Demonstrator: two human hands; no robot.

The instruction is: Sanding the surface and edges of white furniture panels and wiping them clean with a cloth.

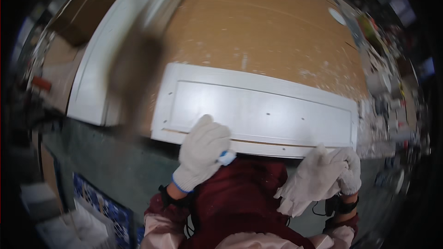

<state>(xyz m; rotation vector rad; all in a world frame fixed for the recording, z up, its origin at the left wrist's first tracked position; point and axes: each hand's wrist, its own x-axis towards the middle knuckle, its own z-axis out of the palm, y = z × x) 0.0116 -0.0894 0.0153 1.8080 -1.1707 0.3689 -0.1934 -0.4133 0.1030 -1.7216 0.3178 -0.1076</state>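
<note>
A long white panel (212, 106) with a recessed centre and a few small dark marks lies flat at the work surface's near edge. My left hand (201, 150), in a white knit glove, is closed beside the panel's near left edge. A small white-and-blue object (226, 157) pokes out of its grip, too little of it showing to name. Over by the panel's near right corner, my right hand (349, 168), gloved as well, is closed on a pale cloth (307, 182), which hangs down from it.
Brown board (258, 23) with white flecks covers the work surface. More white panels (99, 74) are stacked at the left, partly behind a dark blurred shape (138, 64). Cardboard boxes (85, 9) stand farther left. Jars and clutter (380, 83) line the right side.
</note>
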